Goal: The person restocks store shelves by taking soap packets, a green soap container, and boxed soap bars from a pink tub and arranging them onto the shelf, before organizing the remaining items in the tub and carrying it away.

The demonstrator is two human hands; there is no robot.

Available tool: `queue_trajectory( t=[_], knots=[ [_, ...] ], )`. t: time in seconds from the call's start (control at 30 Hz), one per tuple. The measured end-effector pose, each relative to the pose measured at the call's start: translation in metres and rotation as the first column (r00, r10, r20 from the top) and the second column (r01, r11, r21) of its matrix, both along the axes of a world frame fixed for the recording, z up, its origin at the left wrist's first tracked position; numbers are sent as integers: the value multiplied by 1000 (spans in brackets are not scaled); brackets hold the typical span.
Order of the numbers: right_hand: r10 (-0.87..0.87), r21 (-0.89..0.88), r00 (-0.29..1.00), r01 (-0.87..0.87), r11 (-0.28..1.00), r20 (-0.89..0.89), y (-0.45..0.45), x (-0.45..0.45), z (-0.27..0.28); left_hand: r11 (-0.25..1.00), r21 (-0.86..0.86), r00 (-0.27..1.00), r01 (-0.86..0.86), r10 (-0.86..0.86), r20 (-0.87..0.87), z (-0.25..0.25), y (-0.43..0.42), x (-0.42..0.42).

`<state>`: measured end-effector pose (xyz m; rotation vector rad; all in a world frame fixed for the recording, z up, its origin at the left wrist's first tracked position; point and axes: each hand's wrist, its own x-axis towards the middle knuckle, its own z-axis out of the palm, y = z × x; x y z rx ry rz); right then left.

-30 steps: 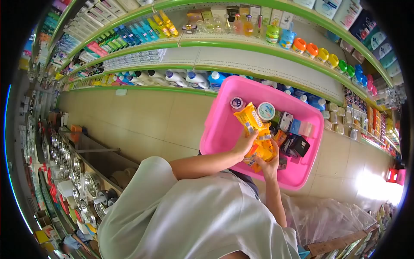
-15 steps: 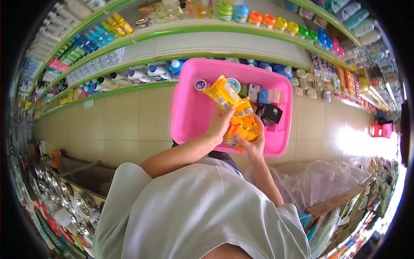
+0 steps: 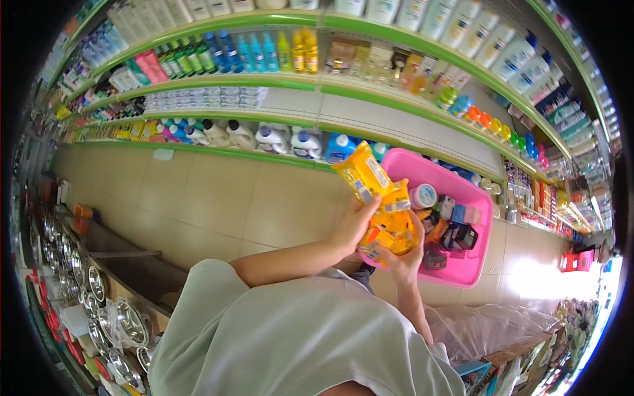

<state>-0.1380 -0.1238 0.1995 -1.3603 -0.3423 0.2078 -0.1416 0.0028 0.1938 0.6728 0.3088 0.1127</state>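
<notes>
Far L: metal dishes (image 3: 132, 323), blurry nr the lens edge. Next, big bottles (image 3: 272, 140) on the low shelf, labels too small to read. L hand (image 3: 355, 228) is clamped on the upper part of a bunch of yellow packs (image 3: 365, 175), thumb on top, other fingers mostly hidden. Packs sit betw. both hands, at the L side of the pink tub (image 3: 446, 272); they overlap, so can't get an exact no. R hand (image 3: 404, 257) wraps round the lower packs. Progress as far as shown: packs gathered in the hands, none of these set down; other goods, incl. a white-lidded jar (image 3: 422, 196) + black box (image 3: 466, 237), lie in the tub, untouched. Tub's L part is hidden behind packs + R hand. Far R: glare washes out the floor.
</notes>
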Motion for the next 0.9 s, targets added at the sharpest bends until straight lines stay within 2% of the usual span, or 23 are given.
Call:
queue_trajectory(
  t=[0.13,0.17,0.23,0.3,0.37,0.43,0.47,0.6,0.67,0.7,0.77,0.83,0.87,0.9],
  knots=[
    [125,-38,991,-126,991,-39,76,-23,-17,999,-6,985,-35,34,-169,-20,86,-40],
    [177,-48,983,-179,983,-47,92,-24,-21,1000,-3,986,-29,28,-161,-22,101,-46],
    [189,-134,982,-189,973,-14,122,-22,-26,971,11,949,-238,235,-212,-16,124,-55],
    [313,-68,942,-323,944,-120,145,-18,-37,971,-25,952,-237,227,-204,-25,149,-60],
    [344,-136,929,-361,922,-136,163,-8,-37,969,-51,942,-241,221,-252,-32,168,-59],
    [401,-11,883,-416,909,-244,184,3,-32,957,-21,920,-291,273,-280,-38,184,-53],
    [384,1,870,-404,915,-310,193,10,-36,951,-6,911,-310,295,-287,-46,193,-47],
    [427,98,821,-423,901,-379,234,39,-58,929,52,880,-366,363,-306,-86,234,-17],
    [414,190,748,-371,909,-519,256,58,-70,928,24,872,-373,359,-334,-101,254,1],
    [426,197,753,-380,904,-501,267,75,-82,927,-1,868,-374,350,-353,-107,267,17],
    [385,46,788,-417,908,-480,289,102,-124,920,33,857,-390,376,-352,-138,292,45],
    [404,116,778,-400,909,-481,320,134,-154,941,-91,883,-325,268,-385,-176,326,78],
    [390,83,776,-404,911,-497,332,153,-165,935,-34,848,-352,303,-434,-188,337,99],
    [369,39,776,-408,912,-512,343,172,-177,940,-34,861,-340,297,-413,-204,351,124]
  ],
)
